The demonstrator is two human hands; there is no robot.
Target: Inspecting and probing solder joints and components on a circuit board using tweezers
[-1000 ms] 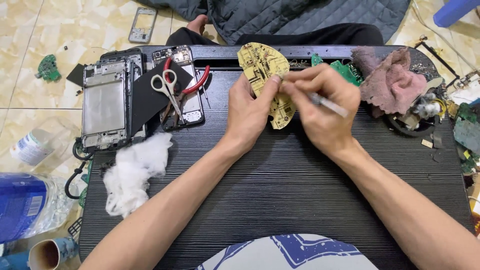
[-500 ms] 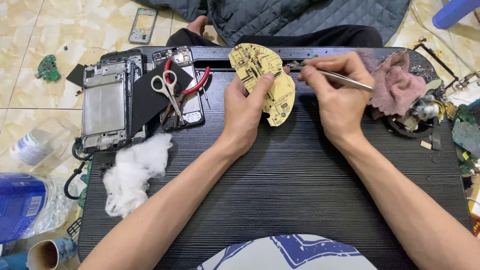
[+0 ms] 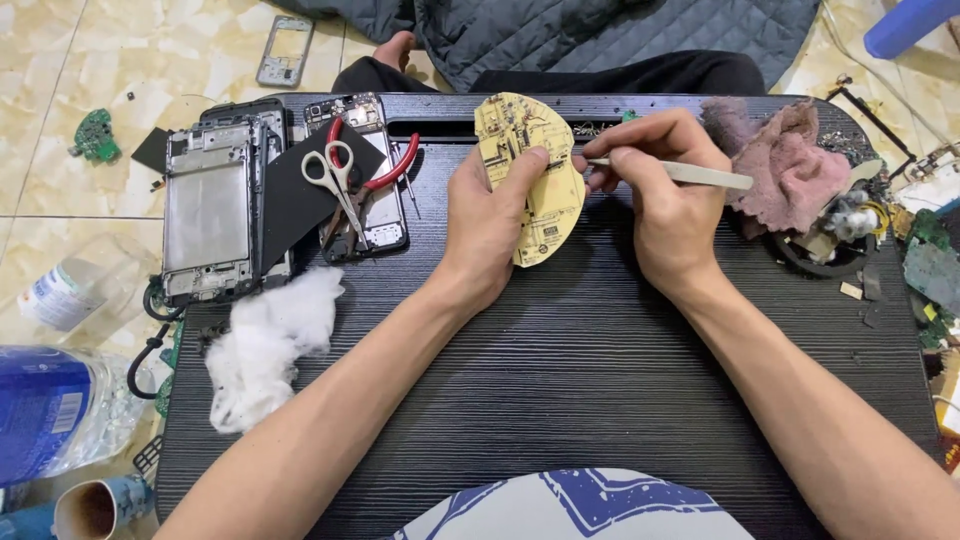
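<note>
A yellow, rounded circuit board (image 3: 530, 170) stands tilted above the black ribbed table (image 3: 560, 380), gripped along its left edge by my left hand (image 3: 490, 225). My right hand (image 3: 665, 195) sits just right of the board and pinches a slim pale tool (image 3: 690, 174) that lies almost level, with its long end sticking out to the right. The tool's tip near the board's right edge is hidden by my fingers.
Stripped phone frames (image 3: 210, 210), white-handled scissors (image 3: 335, 180) and red-handled pliers (image 3: 385, 170) lie at the table's left. White cotton (image 3: 265, 340) is below them. A pink rag (image 3: 790, 170) and electronic scraps sit right. Plastic bottles (image 3: 45, 410) lie on the tiled floor.
My right hand lifted from the board's face and swung the tool round until it lies level beside the board. My left hand turned the board more upright.
</note>
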